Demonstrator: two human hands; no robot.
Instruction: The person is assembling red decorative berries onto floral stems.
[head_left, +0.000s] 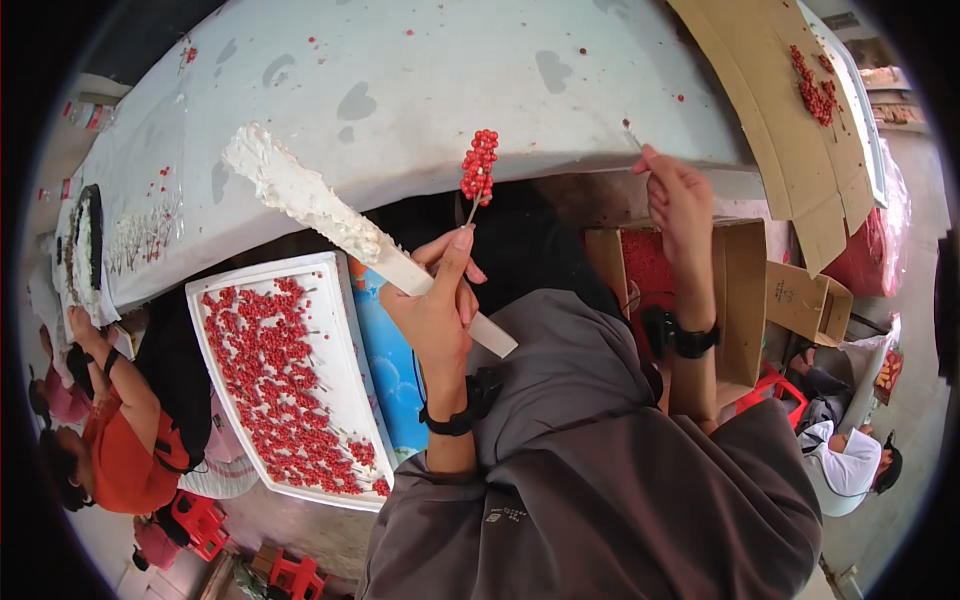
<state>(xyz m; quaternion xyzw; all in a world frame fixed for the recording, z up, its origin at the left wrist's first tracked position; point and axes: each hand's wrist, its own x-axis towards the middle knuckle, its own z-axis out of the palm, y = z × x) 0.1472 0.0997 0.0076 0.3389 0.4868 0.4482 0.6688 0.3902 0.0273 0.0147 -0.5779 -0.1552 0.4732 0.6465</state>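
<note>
**Berry sprig up in the left hand, right hand pinching at the table edge**

Left hand (437, 310) is closed tight, and it is carrying 2 things at once: thumb and forefinger pinch the thin stem of a red berry sprig (479, 166), which stands upright above the fist, and the rest of the hand wraps a flat white stick (340, 225). That stick runs diagonally, its lower end poking out past the wrist toward the right, its upper end caked in thick white paste and reaching up to the left over the table (400, 70). A black band sits on that wrist.

Over to the right hand (678, 195): raised, fingers drawn narrow around something very small and dark at the table's edge; what it is cannot be told from here. A black watch (690, 340) sits on the forearm below.

Below the left hand, a white tray (345, 330) lies packed with loose red berry sprigs. Under the right arm, an open cardboard box (745, 300) shows red contents. The table is pale grey, spotted with stray red berries. Top right, a sheet of cardboard (770, 110) holds another small heap of red berries.

At the far left, a person in an orange top (125, 450) sits by the table; another person in white (845, 460) is at lower right.
</note>
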